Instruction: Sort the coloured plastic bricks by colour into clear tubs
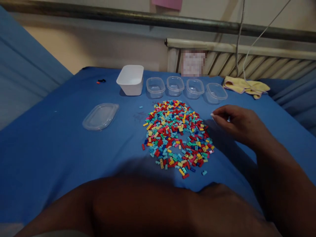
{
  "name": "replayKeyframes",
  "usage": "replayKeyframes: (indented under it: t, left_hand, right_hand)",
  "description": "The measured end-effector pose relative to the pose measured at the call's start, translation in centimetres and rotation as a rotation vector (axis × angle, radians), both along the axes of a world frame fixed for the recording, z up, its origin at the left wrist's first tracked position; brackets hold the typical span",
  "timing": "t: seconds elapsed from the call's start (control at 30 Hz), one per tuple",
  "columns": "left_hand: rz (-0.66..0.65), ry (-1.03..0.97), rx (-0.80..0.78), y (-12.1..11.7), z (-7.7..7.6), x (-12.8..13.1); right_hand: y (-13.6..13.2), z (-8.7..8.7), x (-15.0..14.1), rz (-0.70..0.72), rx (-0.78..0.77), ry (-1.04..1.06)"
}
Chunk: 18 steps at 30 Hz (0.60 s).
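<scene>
A heap of small toy building bricks, in red, yellow, light blue, green and dark blue, is spread on the blue cloth. Just right of the heap, above the cloth, my right hand has its thumb and fingers pinched together. A tiny whitish spot shows at the fingertips; whether it is a nail or a small piece I cannot make out. My left forearm crosses the bottom of the view, and my left hand rests near the front, partly behind the right forearm. Its fingers are hidden.
Behind the heap stand a white tub and several clear plastic containers in a row. A clear lid lies to the left. A yellow cloth is at the back right, before a radiator. Small black and red items lie back left.
</scene>
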<state>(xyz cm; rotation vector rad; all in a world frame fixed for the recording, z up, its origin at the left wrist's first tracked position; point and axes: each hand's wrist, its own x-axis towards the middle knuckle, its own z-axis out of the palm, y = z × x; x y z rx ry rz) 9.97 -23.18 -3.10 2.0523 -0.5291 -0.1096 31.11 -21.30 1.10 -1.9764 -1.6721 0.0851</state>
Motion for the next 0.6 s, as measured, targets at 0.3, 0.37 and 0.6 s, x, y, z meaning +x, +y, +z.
replayKeyframes:
  t: [0.3, 0.37, 0.6]
  left_hand:
    - [-0.011, 0.018, 0.091, 0.1, 0.4, 0.2]
    - [-0.018, -0.009, 0.125, -0.2, 0.0, 0.4]
    - [0.010, -0.111, 0.229, -0.5, -0.7, 0.2]
  right_hand:
    - [-1.9, -0.7, 6.4, -0.303, -0.255, -0.179]
    - [-1.9, -1.0, 6.9, -0.270, -0.280, -0.175]
    - [-1.6, -1.4, 7.9, -0.290, -0.388, -0.191]
